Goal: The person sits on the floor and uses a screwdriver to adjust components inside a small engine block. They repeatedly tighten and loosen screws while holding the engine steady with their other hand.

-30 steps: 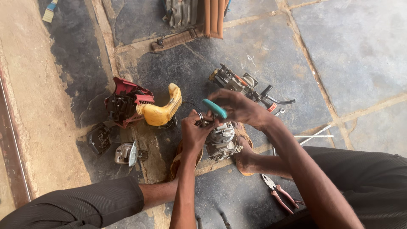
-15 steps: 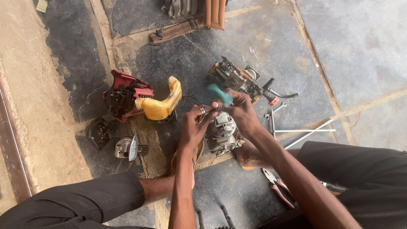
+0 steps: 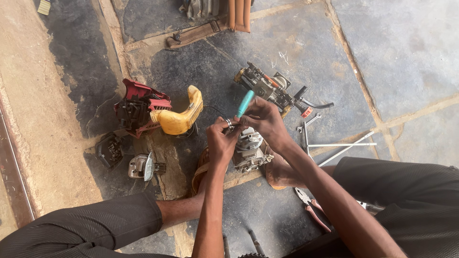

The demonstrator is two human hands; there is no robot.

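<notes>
My right hand point(image 3: 264, 120) grips a tool with a teal handle point(image 3: 245, 103), its tip pointing down-left. My left hand point(image 3: 221, 139) pinches a small metal ring-shaped part point(image 3: 230, 123) right at that tool's tip. Both hands hover just above a grey metal engine block point(image 3: 248, 148) that sits on the stone floor between my feet. My left forearm rises from the bottom of the view, my right forearm comes in from the lower right.
A red and yellow engine housing point(image 3: 158, 112) lies to the left, with a black cover point(image 3: 109, 149) and a small metal part point(image 3: 142, 166) below it. A carburettor assembly point(image 3: 270, 88) lies beyond the hands. Wrenches and rods point(image 3: 334, 145) and red-handled pliers point(image 3: 311, 209) lie at right.
The hands have come closer together, and the teal-handled tool has tipped more upright against the small part. The view shifted slightly, so everything sits a little lower.
</notes>
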